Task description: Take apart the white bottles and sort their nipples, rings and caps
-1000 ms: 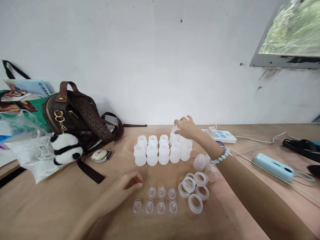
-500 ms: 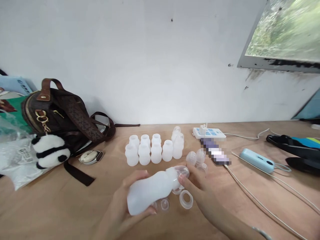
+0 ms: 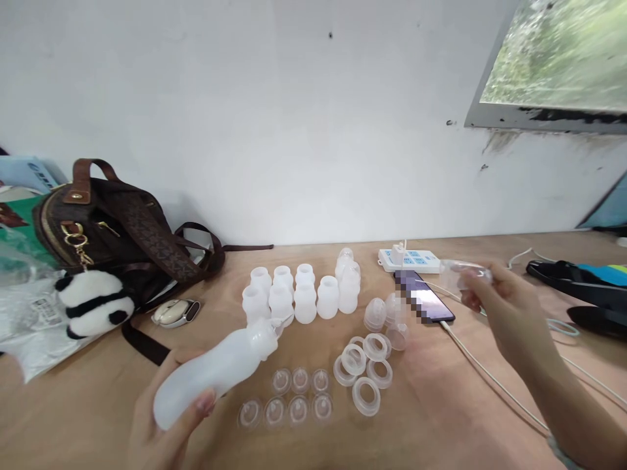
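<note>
My left hand (image 3: 166,418) grips a translucent white bottle (image 3: 215,369) near its base, tilted with its open neck pointing up and right. My right hand (image 3: 499,303) is raised at the right and pinches a small clear cap (image 3: 458,274) above the phone (image 3: 424,301). Between the hands stand several white bottles (image 3: 304,294) in rows. In front of them lie several clear teats (image 3: 289,398), several white screw rings (image 3: 365,369) and a few clear domed caps (image 3: 385,313).
A brown handbag (image 3: 122,232) with a panda charm (image 3: 93,303) sits at the left beside plastic bags (image 3: 29,307). A power strip (image 3: 411,260), white cables (image 3: 490,375) and dark items (image 3: 582,290) lie at the right, by the wall.
The clear cap came off the bottle: my right hand carried it up and to the right. My left hand swung the bottle down and left. Earlier, the bottle was lifted from the back rows.
</note>
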`<control>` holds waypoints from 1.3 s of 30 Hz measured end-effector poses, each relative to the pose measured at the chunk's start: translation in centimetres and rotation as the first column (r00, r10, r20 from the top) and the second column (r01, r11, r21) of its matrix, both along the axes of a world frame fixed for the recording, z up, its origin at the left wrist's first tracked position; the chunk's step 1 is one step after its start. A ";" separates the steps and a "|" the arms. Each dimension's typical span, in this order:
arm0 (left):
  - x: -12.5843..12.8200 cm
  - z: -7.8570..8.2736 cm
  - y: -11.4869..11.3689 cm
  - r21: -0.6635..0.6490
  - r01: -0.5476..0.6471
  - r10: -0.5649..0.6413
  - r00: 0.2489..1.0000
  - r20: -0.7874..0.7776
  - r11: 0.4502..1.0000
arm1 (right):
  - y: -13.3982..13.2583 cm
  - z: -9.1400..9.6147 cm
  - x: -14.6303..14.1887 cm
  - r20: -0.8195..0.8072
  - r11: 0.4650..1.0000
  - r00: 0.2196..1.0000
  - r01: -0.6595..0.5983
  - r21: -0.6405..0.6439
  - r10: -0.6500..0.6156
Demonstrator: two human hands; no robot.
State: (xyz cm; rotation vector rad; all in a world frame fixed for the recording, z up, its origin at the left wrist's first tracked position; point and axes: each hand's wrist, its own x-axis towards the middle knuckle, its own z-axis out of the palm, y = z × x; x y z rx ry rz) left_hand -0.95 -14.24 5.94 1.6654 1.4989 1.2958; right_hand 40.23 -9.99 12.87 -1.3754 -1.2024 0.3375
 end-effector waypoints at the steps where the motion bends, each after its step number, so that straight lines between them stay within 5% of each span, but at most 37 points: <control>1: 0.2 0.1 0.3 -0.005 -0.022 0.022 0.999 0.036 1.000 | 0.2 -0.3 0.9 0.161 0.996 0.986 -0.038 -0.084 0.051; 4: 1.7 0.5 0.8 -0.061 -0.002 0.008 0.995 0.100 0.998 | 0.5 -2.4 1.1 0.504 0.963 0.845 -0.045 -0.265 0.178; 7: 3.0 0.9 1.4 -0.085 0.052 -0.042 0.993 0.113 0.995 | 0.5 -4.2 -0.3 0.650 0.961 0.735 -0.013 -0.275 0.196; 11: 4.2 1.1 2.1 -0.074 0.115 -0.110 0.991 0.074 0.991 | 0.4 -3.7 -1.9 0.644 0.974 0.741 -0.059 -0.219 0.190; 14: 5.4 0.9 2.2 -0.070 0.164 -0.160 0.985 0.063 0.984 | -0.4 -2.3 -3.7 0.472 0.933 0.816 -0.216 -0.286 0.334; 16: 6.3 0.6 2.0 -0.065 0.199 -0.196 0.979 0.048 0.978 | -1.1 -2.0 -5.4 0.256 0.842 0.823 -0.409 -0.352 0.507; 20: 7.7 0.1 1.3 0.011 0.271 -0.270 0.961 -0.052 0.962 | -2.2 -3.2 -9.0 -0.327 0.538 0.638 -0.767 -0.351 0.697; 22: 8.1 0.1 1.2 0.045 0.332 -0.325 0.939 -0.116 0.942 | -2.4 -4.2 -10.4 -0.507 0.478 0.569 -0.821 -0.311 0.648; 28: 7.8 -0.7 0.5 -0.051 0.343 -0.347 0.924 -0.161 0.938 | -2.6 -6.3 -12.3 -0.553 0.599 0.655 -0.736 -0.314 0.514; 34: 7.5 -2.2 0.1 0.005 0.244 -0.235 0.940 -0.248 0.970 | -2.8 -6.5 -12.0 -0.587 0.579 0.639 -0.748 -0.323 0.497; 39: 7.0 -3.0 1.1 0.190 0.343 -0.230 0.865 -0.445 0.920 | -2.7 -6.3 -11.8 -0.630 0.540 0.592 -0.784 -0.306 0.502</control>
